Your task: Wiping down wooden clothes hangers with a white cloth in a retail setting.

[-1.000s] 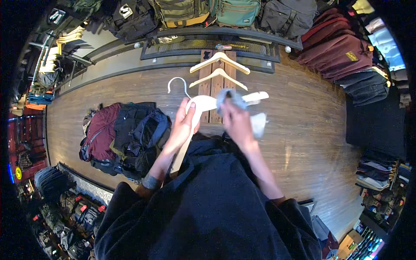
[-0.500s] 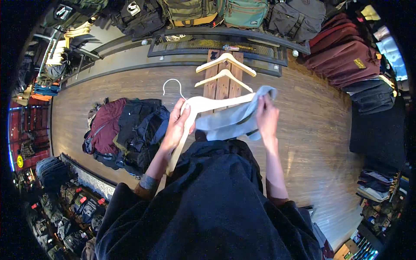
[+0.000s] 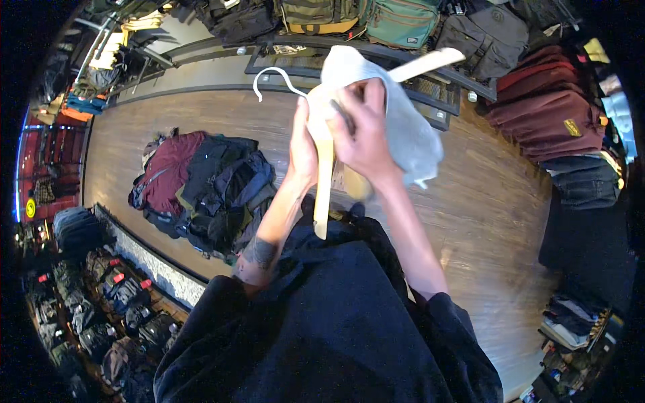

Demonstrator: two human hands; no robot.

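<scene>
A pale wooden clothes hanger (image 3: 324, 195) with a white hook is held up in front of my body. One arm of it points down toward me, and the other slants up to the far right. My left hand (image 3: 304, 153) grips it just below the hook. Over the hanger's middle and right arm hangs a light grey cloth (image 3: 413, 131), its loose end dangling to the right. My right hand (image 3: 368, 138) is closed on the cloth, pressing it against the hanger near the neck. The fingertips are blurred.
A heap of dark and maroon garments (image 3: 222, 185) lies on the wooden floor (image 3: 470, 221) at left. Backpacks (image 3: 403, 23) line a low metal rack ahead. Maroon clothing (image 3: 547, 107) hangs at right; several dark bags (image 3: 101, 316) fill the lower left.
My right hand has brought the cloth left, from the hanger's far arm to its neck. The hanger has turned and moved up, its far arm now pointing further upward.
</scene>
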